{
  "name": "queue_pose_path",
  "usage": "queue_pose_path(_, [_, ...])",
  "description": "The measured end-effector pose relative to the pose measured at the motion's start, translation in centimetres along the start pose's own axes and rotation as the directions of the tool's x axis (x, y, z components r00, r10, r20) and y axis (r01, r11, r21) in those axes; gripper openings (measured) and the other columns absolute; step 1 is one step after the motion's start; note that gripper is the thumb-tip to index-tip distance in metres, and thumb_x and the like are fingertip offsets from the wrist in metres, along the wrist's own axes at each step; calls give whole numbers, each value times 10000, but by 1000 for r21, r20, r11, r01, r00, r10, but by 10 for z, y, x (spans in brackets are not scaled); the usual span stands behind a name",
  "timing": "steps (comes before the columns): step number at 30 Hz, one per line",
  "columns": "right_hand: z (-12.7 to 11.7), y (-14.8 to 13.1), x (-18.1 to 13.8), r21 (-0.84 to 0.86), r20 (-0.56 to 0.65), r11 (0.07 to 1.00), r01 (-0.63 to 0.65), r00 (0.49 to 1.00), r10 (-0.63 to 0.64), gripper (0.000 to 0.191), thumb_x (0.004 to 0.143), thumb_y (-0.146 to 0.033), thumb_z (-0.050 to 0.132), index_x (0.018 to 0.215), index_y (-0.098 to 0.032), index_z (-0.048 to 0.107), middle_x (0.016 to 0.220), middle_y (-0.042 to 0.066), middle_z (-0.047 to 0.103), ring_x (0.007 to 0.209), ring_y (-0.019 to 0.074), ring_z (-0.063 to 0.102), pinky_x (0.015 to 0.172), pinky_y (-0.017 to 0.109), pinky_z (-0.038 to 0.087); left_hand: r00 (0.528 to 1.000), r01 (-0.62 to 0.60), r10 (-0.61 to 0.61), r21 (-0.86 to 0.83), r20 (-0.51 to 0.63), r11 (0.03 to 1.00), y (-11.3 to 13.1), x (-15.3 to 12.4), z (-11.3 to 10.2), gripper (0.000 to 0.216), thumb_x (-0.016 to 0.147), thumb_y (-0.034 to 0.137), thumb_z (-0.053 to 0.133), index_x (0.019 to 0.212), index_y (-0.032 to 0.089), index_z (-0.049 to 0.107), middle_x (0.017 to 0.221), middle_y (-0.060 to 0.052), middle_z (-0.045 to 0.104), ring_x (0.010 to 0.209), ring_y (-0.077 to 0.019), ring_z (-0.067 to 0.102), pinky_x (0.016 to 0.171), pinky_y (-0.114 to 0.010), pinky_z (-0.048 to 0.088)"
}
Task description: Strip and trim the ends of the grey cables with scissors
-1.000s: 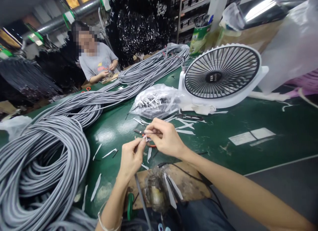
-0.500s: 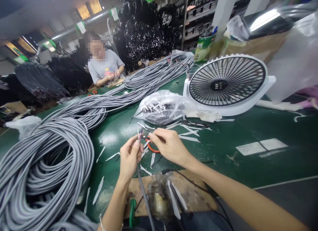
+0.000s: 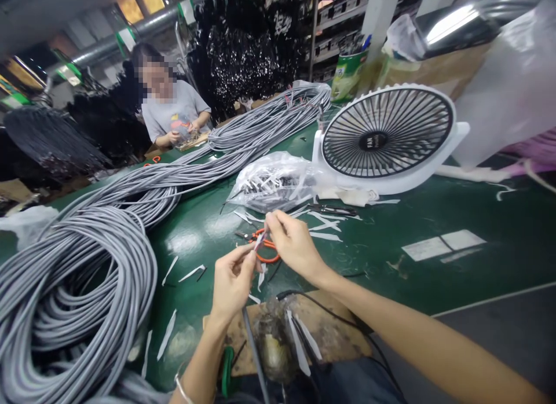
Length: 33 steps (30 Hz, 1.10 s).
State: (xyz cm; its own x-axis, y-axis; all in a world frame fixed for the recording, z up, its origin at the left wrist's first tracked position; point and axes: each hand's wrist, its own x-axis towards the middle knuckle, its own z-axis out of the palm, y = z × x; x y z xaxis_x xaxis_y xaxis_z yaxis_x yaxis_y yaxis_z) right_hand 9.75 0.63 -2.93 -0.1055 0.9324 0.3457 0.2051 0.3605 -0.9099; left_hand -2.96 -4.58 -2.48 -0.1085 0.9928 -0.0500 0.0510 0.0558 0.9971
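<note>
My left hand (image 3: 231, 281) is closed around the end of a grey cable (image 3: 253, 349) that rises from my lap. Thin coloured wires (image 3: 259, 241) stick out of the cable end above my fingers. My right hand (image 3: 292, 243) pinches those wire tips from the right. Just behind both hands, orange-handled scissors (image 3: 268, 249) lie on the green table (image 3: 434, 207).
A large coil of grey cables (image 3: 73, 282) fills the left and runs to the far side, where another person (image 3: 171, 106) works. A plastic bag of small parts (image 3: 275, 181) and a white fan (image 3: 386, 138) stand behind. White strips litter the table; a wooden block (image 3: 339, 329) sits at the near edge.
My right hand has shifted slightly along the wire tips, from beside the left fingers to pinching above them. The left hand keeps its hold on the cable.
</note>
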Motion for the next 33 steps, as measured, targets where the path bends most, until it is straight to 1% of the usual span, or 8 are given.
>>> queue_pose_path(5, [-4,4,7,106,215,992,-69,976,45,318,786,-425,530,665,-141,610,533,-16,528,519,100,451,485,203,334,993,101,-94,-118,67,988,0,2,-5,494,637,483,689,958,110,645,545,36,511,353,9,243,330,-135,181])
queue_pose_path(8, [-5,3,6,46,193,997,-67,979,57,313,784,-346,532,555,-136,571,483,-29,474,465,74,376,449,198,283,985,145,-129,-142,118,979,2,4,-7,473,600,458,723,898,95,667,573,3,555,382,-10,323,343,-142,264])
queue_pose_path(12, [-5,1,1,-162,139,964,212,972,-191,287,812,-247,497,545,-152,535,502,-21,474,470,76,368,477,209,280,995,94,-95,28,39,995,-1,5,-7,380,615,432,696,765,83,697,585,-40,614,415,-65,447,406,-203,397])
queue_pose_path(16, [-5,3,-4,-250,330,822,512,843,-425,204,802,-178,477,629,-158,583,596,21,570,528,100,454,515,227,288,963,-128,221,466,-151,876,-7,2,-4,198,702,293,607,741,135,719,556,-34,636,444,-110,508,468,-228,420])
queue_pose_path(21, [-14,4,13,-85,234,993,86,970,-64,202,747,-227,527,562,-148,540,530,-7,525,475,78,408,484,215,288,908,-383,408,587,97,713,-7,-4,0,175,755,226,555,781,174,720,583,-35,641,498,-127,544,534,-236,421])
queue_pose_path(25, [-20,6,27,114,449,948,-297,867,218,194,648,-236,584,494,-140,515,458,-42,462,450,61,369,462,203,293,954,-297,286,379,86,876,-3,-3,-3,231,796,316,528,739,149,677,539,-4,560,441,-88,448,455,-205,350])
queue_pose_path(30, [-18,3,24,333,188,926,-177,975,118,220,665,-356,595,627,-139,587,575,-31,503,510,64,405,472,192,317,992,-96,87,112,89,989,3,0,-3,380,739,497,564,638,130,570,473,43,433,384,-43,306,388,-178,258])
queue_pose_path(33, [-17,1,18,270,194,962,-43,981,-11,335,609,-340,690,886,-153,658,726,-7,577,584,83,480,488,187,350,995,-78,69,129,68,989,2,0,-2,410,708,525,581,635,121,584,470,44,424,386,-42,298,386,-178,257])
